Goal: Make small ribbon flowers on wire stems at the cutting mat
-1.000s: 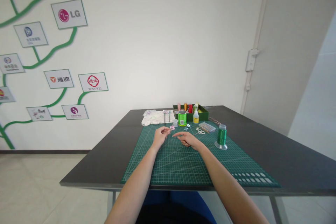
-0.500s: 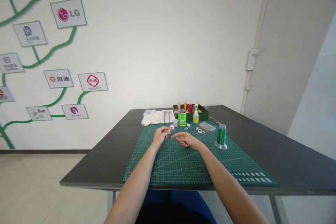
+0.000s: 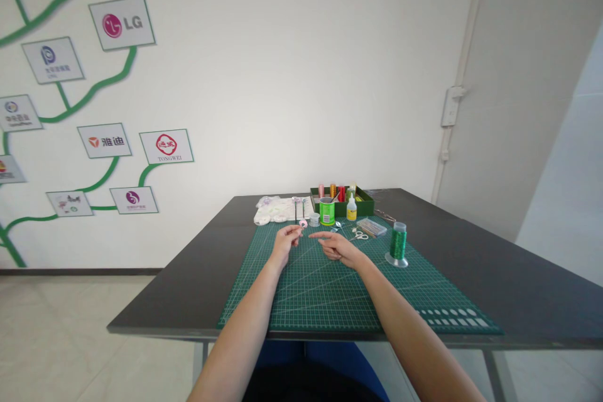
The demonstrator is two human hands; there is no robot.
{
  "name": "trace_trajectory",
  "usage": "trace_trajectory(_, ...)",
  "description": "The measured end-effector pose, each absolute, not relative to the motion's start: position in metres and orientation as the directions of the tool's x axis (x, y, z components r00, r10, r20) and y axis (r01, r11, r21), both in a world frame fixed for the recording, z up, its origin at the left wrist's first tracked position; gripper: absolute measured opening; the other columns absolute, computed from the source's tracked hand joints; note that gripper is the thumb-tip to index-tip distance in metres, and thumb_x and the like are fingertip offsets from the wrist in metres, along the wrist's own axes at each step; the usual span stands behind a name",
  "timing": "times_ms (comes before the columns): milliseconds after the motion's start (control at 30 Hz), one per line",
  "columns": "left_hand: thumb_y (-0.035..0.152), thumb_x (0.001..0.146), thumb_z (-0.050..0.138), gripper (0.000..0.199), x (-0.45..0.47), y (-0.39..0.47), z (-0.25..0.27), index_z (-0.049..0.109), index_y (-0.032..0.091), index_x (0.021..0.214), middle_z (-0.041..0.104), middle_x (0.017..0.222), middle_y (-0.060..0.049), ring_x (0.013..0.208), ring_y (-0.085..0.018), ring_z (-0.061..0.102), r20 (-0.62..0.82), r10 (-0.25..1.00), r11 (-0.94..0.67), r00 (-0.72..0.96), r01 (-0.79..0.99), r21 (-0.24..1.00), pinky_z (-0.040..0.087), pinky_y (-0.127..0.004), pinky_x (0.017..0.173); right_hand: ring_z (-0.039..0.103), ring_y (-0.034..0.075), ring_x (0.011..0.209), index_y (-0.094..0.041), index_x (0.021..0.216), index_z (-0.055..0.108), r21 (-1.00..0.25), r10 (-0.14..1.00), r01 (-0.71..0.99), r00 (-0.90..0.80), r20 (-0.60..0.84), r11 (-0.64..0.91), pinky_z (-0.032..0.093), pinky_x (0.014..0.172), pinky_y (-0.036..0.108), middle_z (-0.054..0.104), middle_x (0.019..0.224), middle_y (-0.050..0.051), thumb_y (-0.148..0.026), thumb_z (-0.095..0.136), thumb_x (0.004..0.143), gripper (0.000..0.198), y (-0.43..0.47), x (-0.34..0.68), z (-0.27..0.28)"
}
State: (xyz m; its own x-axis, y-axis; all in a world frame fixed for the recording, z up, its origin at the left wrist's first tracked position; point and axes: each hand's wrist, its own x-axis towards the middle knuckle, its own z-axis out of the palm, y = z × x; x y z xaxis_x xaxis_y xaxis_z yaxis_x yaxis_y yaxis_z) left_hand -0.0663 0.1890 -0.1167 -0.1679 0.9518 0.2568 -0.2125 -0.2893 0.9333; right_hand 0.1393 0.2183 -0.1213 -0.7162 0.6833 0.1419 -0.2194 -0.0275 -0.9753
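Note:
My left hand (image 3: 286, 242) is closed, thumb and forefinger pinching a small round pink piece, white at its middle, like a little flower (image 3: 303, 223). Just to the right, my right hand (image 3: 340, 247) has its forefinger stretched toward the left hand while the other fingers curl into the palm. Anything in those curled fingers is hidden or too thin to see. A gap separates the two hands, both above the green cutting mat (image 3: 320, 301). Behind the right hand lie white-handled scissors (image 3: 361, 235) and small blue-white pieces (image 3: 338, 225).
A spool of green thread (image 3: 398, 244) stands at right. Farther back are a clear case (image 3: 372, 227), a glue bottle (image 3: 351, 208), a green can (image 3: 326, 212), a small white tub (image 3: 314, 220), a green box (image 3: 365, 208) with thread spools, and white packets (image 3: 277, 210).
My left hand has shifted slightly left and up with the pink piece. The right forefinger has lifted a little and now points more level.

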Motion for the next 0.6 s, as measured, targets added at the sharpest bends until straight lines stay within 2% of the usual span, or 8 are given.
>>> trace_trajectory(200, 0.035, 0.053, 0.087, 0.039, -0.067, 0.187, -0.113, 0.075, 0.012, 0.082, 0.064, 0.065, 0.0, 0.046, -0.004, 0.042, 0.218, 0.953, -0.276, -0.212, -0.304, 0.912, 0.029, -0.021, 0.048, 0.022, 0.005, 0.038, -0.012, 0.112, 0.067, -0.959, 0.788, -0.275, -0.605, 0.113, -0.074, 0.009, 0.041, 0.022, 0.036, 0.043, -0.012, -0.032, 0.075, 0.074, 0.044, 0.227, 0.143, -0.123)
trace_trajectory(367, 0.033, 0.05, 0.088, 0.04, -0.07, 0.187, -0.111, 0.074, 0.011, 0.08, 0.063, 0.064, 0.0, 0.046, -0.004, 0.043, 0.203, 0.946, -0.286, -0.252, -0.359, 0.888, 0.031, -0.02, 0.049, 0.022, 0.005, 0.037, -0.013, 0.097, 0.065, -0.971, 0.897, -0.229, -0.441, 0.034, -0.075, 0.01, 0.039, 0.021, 0.035, 0.043, -0.012, -0.024, 0.069, 0.07, 0.03, 0.241, 0.147, -0.132)
trace_trajectory(600, 0.033, 0.05, 0.086, 0.037, -0.073, 0.192, -0.113, 0.074, 0.012, 0.079, 0.063, 0.066, 0.0, 0.046, -0.003, 0.041, 0.209, 0.929, -0.318, -0.306, -0.368, 0.874, 0.031, -0.02, 0.049, 0.025, 0.006, 0.036, -0.014, 0.099, 0.064, -0.994, 0.977, -0.105, -0.212, 0.024, 0.002, 0.015, 0.039, 0.019, 0.033, 0.045, -0.012, -0.024, 0.063, 0.076, 0.025, 0.254, 0.149, -0.142)
